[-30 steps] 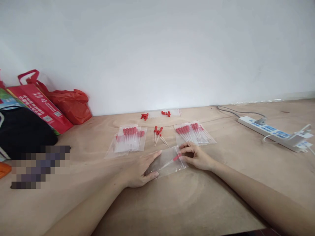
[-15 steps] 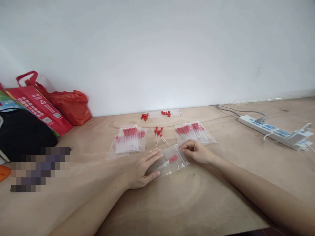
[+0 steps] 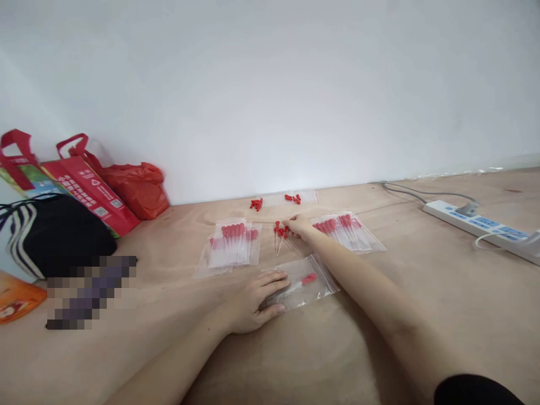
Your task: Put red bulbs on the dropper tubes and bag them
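My left hand [image 3: 257, 301] lies with fingers spread on the left part of a clear zip bag [image 3: 295, 301], which holds a dropper with a red bulb [image 3: 309, 278]. Beyond the bag, my right hand [image 3: 297, 226] has its fingertips closed at the red bulb of a loose dropper. Other loose droppers [image 3: 277, 228] lie just left of those fingertips. Filled bags of red-bulbed droppers [image 3: 230, 244] are stacked to the left, and more filled bags [image 3: 350, 230] lie to the right, partly behind my right forearm.
Near the wall are small red bulbs [image 3: 256, 205] and a clear bag [image 3: 310, 196] with more bulbs on it. A white power strip [image 3: 481, 225] with cables lies at right. Red bags [image 3: 139, 188] and a black bag [image 3: 63, 236] stand at left.
My right hand has left the edge of the zip bag and moved forward and left to the loose droppers. My left hand stays on the bag. The view has shifted slightly.
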`<state>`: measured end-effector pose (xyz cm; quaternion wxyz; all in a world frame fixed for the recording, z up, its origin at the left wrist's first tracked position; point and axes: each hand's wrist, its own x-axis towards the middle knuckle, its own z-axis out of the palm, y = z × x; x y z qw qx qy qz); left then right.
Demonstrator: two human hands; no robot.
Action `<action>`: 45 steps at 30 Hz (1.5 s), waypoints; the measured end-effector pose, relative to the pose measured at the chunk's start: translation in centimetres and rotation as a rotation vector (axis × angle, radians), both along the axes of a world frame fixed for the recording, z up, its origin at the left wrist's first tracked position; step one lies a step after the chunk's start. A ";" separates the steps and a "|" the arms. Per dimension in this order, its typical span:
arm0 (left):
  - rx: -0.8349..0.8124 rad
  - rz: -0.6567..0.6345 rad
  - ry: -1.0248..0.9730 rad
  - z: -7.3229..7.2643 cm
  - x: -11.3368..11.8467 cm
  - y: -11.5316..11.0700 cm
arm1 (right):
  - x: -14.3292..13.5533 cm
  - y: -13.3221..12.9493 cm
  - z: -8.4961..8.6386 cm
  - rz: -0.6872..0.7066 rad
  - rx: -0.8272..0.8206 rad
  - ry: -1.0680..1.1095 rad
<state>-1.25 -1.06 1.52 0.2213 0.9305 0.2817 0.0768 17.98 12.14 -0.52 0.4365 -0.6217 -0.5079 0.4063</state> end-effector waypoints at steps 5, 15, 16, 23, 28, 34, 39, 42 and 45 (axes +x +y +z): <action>0.002 0.001 -0.004 -0.3 -0.2 0.1 | 0.2 0.1 0.2 -0.078 0.018 0.064; 0.012 0.006 -0.012 -0.4 0.3 0.1 | 10.1 -7.7 0.1 -0.270 0.345 0.256; 0.010 0.007 -0.017 -0.5 0.3 0.1 | 11.1 -8.7 -0.5 -0.287 0.362 0.263; 0.006 0.028 -0.004 -0.5 0.4 0.2 | 13.1 -11.7 -2.4 -0.341 0.351 0.245; 0.001 0.044 0.017 -0.2 0.5 0.0 | 11.5 -11.7 -2.1 -0.299 0.333 0.276; -0.023 0.099 0.018 0.2 0.5 -0.3 | 9.2 -12.5 -1.8 -0.226 0.255 0.399; -0.021 0.090 0.034 0.2 0.5 -0.3 | 7.8 -13.5 -1.6 0.042 0.174 0.319; -0.007 0.085 0.029 0.1 0.6 -0.2 | 7.6 -13.6 -1.8 0.195 0.168 0.184; 0.007 0.084 0.018 -0.1 0.6 -0.1 | 7.8 -13.4 -2.2 0.266 0.180 0.094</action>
